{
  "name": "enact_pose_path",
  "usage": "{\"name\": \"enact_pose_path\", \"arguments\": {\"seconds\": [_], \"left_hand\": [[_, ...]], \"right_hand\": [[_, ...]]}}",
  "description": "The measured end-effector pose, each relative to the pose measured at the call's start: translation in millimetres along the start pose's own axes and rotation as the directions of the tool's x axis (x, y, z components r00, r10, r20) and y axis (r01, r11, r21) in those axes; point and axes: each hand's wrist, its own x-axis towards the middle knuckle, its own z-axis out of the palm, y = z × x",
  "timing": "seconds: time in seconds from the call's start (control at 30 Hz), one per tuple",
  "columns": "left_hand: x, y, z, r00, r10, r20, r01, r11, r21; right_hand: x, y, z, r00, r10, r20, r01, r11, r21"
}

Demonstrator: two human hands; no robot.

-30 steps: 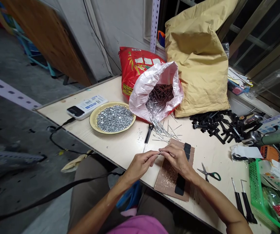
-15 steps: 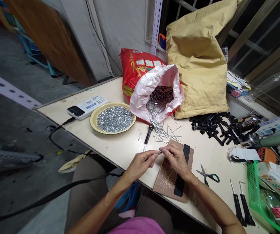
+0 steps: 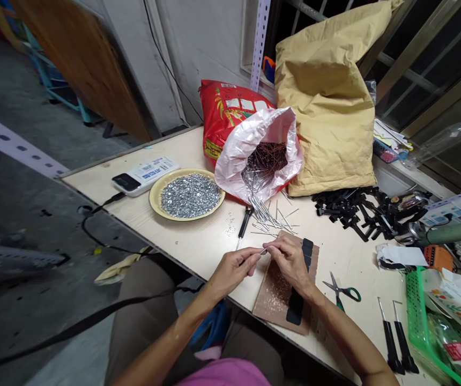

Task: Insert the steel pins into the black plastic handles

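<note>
My left hand (image 3: 236, 272) and my right hand (image 3: 289, 261) meet over the table's front edge, fingertips closed in a pinch. Between them shows a short piece of a thin metal rod (image 3: 263, 251); most of it is hidden by the fingers. Below my right hand lies a brown board (image 3: 271, 297) with black strips and pale crumbs on it. Just beyond the fingers is a black-handled tool (image 3: 245, 222) with a thin metal shaft. Loose metal rods (image 3: 268, 217) spill toward my hands from an open red bag (image 3: 230, 110) with a whitish lining.
A yellow dish (image 3: 154, 206) of small metal washers stands left, beside a white device (image 3: 132, 182). Scissors (image 3: 340, 292), two hooked black-handled tools (image 3: 393, 343) and a green basket (image 3: 415, 316) are at right. Behind are black plastic parts (image 3: 359, 209) and a large tan sack (image 3: 327, 118).
The view has shifted very slightly. Both hands keep the same pinch on the rod, with hardly any movement.
</note>
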Motion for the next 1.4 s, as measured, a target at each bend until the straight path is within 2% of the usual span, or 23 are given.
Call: {"name": "enact_pose_path", "arguments": {"seconds": [0.27, 0.4, 0.5, 0.6, 0.77, 0.9, 1.03, 1.13, 1.23, 1.33, 1.4], "left_hand": [[1, -6, 2.3, 0.992, 0.109, -0.06, -0.101, 0.987, 0.125], [1, -7, 2.5, 0.992, 0.113, -0.053, -0.105, 0.985, 0.139], [1, -6, 0.4, 0.998, 0.065, 0.002, -0.065, 0.99, 0.122], [0, -2, -2.2, 0.995, -0.037, 0.09, 0.032, 0.998, 0.059], [-2, 4, -3.8, 0.953, -0.206, 0.223, 0.225, 0.972, -0.063], [-2, 4, -2.7, 0.953, -0.203, 0.224, 0.228, 0.97, -0.089], [-2, 3, -1.9, 0.952, -0.209, 0.225, 0.239, 0.964, -0.119], [-3, 4, -2.2, 0.941, -0.225, 0.252, 0.268, 0.952, -0.151], [-4, 6, -2.8, 0.943, -0.204, 0.262, 0.245, 0.96, -0.135], [-5, 7, -2.6, 0.955, -0.149, 0.256, 0.175, 0.981, -0.082], [-6, 7, -1.8, 0.96, -0.116, 0.257, 0.134, 0.99, -0.053]], "right_hand": [[-2, 6, -1, 0.995, 0.076, 0.059, -0.081, 0.993, 0.081], [0, 12, -4, 0.993, 0.085, 0.079, -0.094, 0.988, 0.121], [2, 14, -8, 0.99, 0.085, 0.117, -0.1, 0.986, 0.131], [3, 13, -13, 0.982, 0.073, 0.174, -0.094, 0.989, 0.113], [4, 7, -21, 0.963, -0.02, 0.269, 0.0, 0.997, 0.073], [3, -1, -24, 0.961, -0.075, 0.265, 0.075, 0.997, 0.007], [-1, -5, -22, 0.95, -0.153, 0.272, 0.194, 0.972, -0.131], [-4, -3, -18, 0.92, -0.261, 0.292, 0.341, 0.9, -0.271], [-2, 0, -16, 0.854, -0.398, 0.335, 0.514, 0.742, -0.431], [1, 5, -16, 0.799, -0.483, 0.359, 0.6, 0.599, -0.53], [2, 9, -16, 0.778, -0.515, 0.361, 0.624, 0.56, -0.545]]}}
